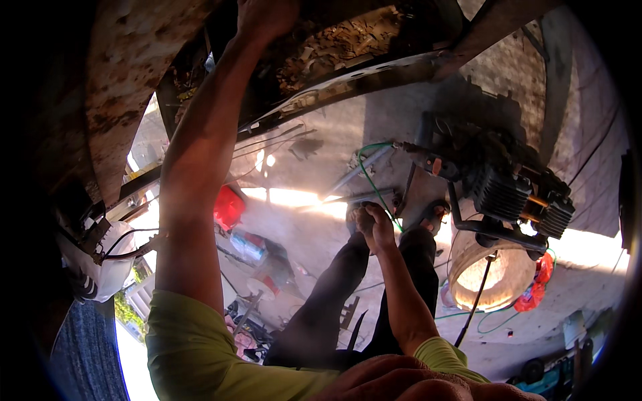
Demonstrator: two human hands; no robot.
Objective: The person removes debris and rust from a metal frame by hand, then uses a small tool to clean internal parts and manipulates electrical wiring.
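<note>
My left arm stretches up past a rusty metal frame (374, 77). My left hand (269, 19) is at the top edge beside the frame's dark recess, and its fingers are cut off or in shadow. Brown flaky debris (348, 47) lies in that recess. Lower down, my right hand (376, 228) is closed in a fist in front of my legs. Whatever it may hold is too small or hidden to make out. A thin green hose (372, 175) runs behind that hand, from the black finned machine (498, 184) toward my feet.
The finned machine stands to my right, above a pale round tub-like ring (461, 294) with a dark rod across it. Red plastic (229, 207), a red bundle (535, 287) and scattered metal rods lie on the concrete floor. A large rusty panel (140, 60) rises at left.
</note>
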